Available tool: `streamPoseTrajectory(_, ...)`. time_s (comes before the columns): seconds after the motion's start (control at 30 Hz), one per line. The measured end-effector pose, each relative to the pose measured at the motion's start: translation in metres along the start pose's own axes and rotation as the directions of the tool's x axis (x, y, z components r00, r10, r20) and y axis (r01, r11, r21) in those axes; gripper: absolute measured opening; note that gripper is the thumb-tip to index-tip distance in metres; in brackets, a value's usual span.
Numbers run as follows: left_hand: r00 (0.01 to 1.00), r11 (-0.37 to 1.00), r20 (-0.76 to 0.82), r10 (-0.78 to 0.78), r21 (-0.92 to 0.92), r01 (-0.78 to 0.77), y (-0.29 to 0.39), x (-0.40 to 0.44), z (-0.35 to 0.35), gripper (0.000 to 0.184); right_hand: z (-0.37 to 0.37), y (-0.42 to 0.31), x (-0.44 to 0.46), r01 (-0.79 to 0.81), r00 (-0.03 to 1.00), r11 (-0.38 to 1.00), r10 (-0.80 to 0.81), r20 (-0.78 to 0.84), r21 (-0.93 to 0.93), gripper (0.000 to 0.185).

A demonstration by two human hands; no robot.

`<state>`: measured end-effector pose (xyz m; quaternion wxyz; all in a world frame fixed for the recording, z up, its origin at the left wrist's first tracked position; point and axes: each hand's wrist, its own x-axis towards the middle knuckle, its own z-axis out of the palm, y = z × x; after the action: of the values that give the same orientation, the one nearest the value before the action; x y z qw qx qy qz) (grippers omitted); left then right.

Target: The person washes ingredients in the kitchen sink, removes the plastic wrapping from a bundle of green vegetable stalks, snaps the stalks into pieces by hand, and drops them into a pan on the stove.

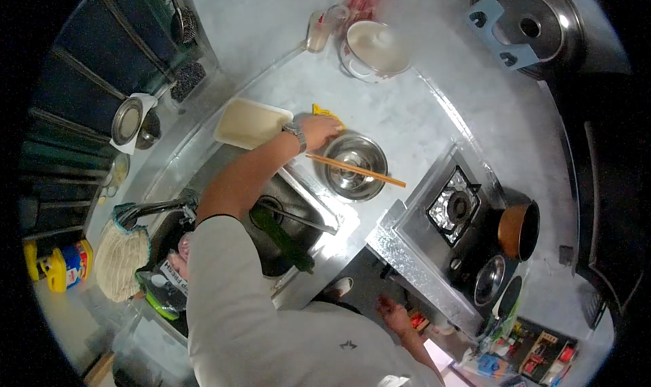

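Observation:
My left hand (321, 131), with a watch on its wrist, is stretched over the counter and closed on a crumpled yellow cloth (328, 114) that partly shows beyond the fingers. Just right of it stands a shiny metal bowl (369, 153), with a pair of chopsticks (359, 170) laid across its rim. A cream-coloured rectangular tray (247, 123) is left of this hand, partly behind the wrist. My right hand (393, 312) hangs low beside my body, fingers loosely apart, holding nothing.
Under my left arm is a sink (312, 228) with a long green vegetable (281, 241) in it. A white pot (375, 48) stands at the back. On the right are a gas burner (458, 207) and an orange-brown pan (514, 231). Gloves (122, 261) hang by the faucet.

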<state>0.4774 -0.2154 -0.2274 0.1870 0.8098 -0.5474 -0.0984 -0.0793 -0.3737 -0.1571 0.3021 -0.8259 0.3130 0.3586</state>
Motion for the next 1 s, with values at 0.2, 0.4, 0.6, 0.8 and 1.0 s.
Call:
streamPoseTrajectory(0.2,0.920,0.899,-0.019,-0.392,-0.220,0.379,0.017,-0.009,-0.024,0.021,0.001,0.010,-0.003,0.062,0.998,0.991,-0.063,0.002,0.122,0.047)
streamPoseTrajectory(0.4,0.503,0.270,-0.312,-0.806,-0.950,-0.157,0.018,-0.053,-0.035,0.021,0.009,0.047,0.009,0.068,0.997,0.996,-0.067,0.025,-0.048,0.046)
streamPoseTrajectory(0.6,0.216,0.545,-0.529,-0.820,-0.838,0.019,0.067,-0.182,-0.084,0.025,0.001,0.070,0.031,0.217,0.975,0.975,-0.214,-0.058,0.039,0.039)
streamPoseTrajectory(0.8,0.411,0.510,-0.557,-0.722,-0.026,0.860,0.042,-0.274,-0.040,0.026,-0.038,-0.006,0.020,0.170,0.985,0.985,-0.170,-0.007,-0.011,0.043)
streamPoseTrajectory(1.0,0.594,0.491,-0.362,-0.718,0.342,0.801,0.032,-0.288,-0.003,0.033,-0.034,-0.011,0.022,0.292,0.955,0.956,-0.291,0.055,-0.020,0.049)
